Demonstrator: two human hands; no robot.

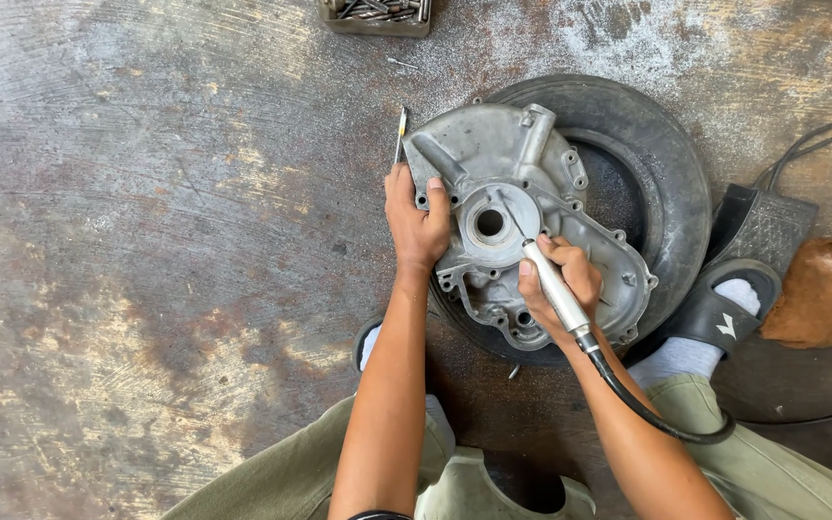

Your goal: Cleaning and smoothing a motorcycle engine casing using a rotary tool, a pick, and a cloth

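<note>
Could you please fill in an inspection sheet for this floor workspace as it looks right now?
Surface: worn, stained concrete floor, with pale scuffs.
Job's things: grey cast metal engine cover lying on a black tyre; slim silver rotary handpiece, its tip at the cover's round central bore.
Clutter: small tray of metal bits at the top edge; thin flat tool beside the cover; brown rag; black foot pedal.
Hands: left hand grips the cover's edge; right hand holds the handpiece like a pen.
Cables: black flexible shaft from the handpiece; thin black cables near the pedal.
Surroundings: nothing seen.
</note>
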